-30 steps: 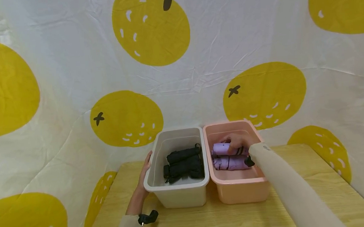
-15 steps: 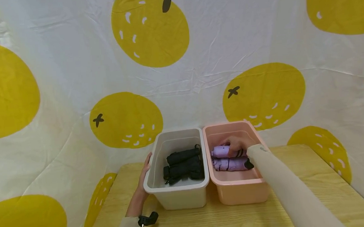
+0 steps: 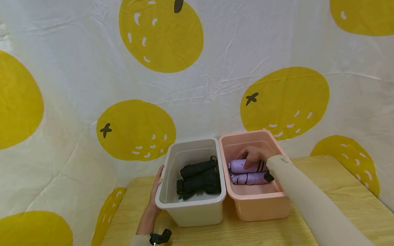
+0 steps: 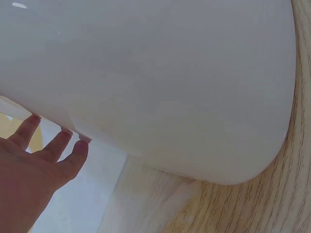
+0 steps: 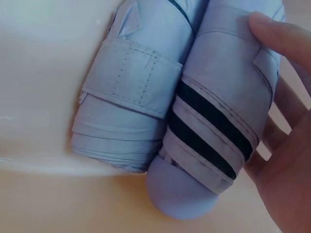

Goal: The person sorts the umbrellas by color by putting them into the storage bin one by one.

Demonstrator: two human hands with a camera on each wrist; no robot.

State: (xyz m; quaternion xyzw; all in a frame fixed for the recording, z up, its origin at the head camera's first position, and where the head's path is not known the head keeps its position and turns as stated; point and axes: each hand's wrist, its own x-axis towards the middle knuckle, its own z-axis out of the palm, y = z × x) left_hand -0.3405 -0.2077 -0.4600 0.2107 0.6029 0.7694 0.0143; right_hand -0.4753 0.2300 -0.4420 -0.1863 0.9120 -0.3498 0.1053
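My right hand (image 3: 254, 155) reaches into the pink bin (image 3: 264, 208) and holds a folded lilac umbrella (image 5: 218, 58). Its thumb lies on top of the umbrella while the fingers go down the far side. Dark stripes circle the umbrella near its rounded end. A second lilac umbrella (image 5: 131, 77) lies alongside, on the bin's floor. My left hand (image 3: 156, 184) rests against the left side of the pale grey bin (image 3: 195, 216), fingertips right at its rim in the left wrist view. Inside that bin lie two folded black umbrellas (image 3: 201, 180).
Both bins stand side by side on a light wooden table (image 3: 250, 239). Behind them hangs a white cloth (image 3: 214, 62) printed with yellow fruit. A black wrist camera (image 3: 160, 236) sits on my left wrist.
The held lilac umbrella has shifted slightly nearer, beside the other one, and more of it shows under my right hand. My left hand and the grey bin stay put.
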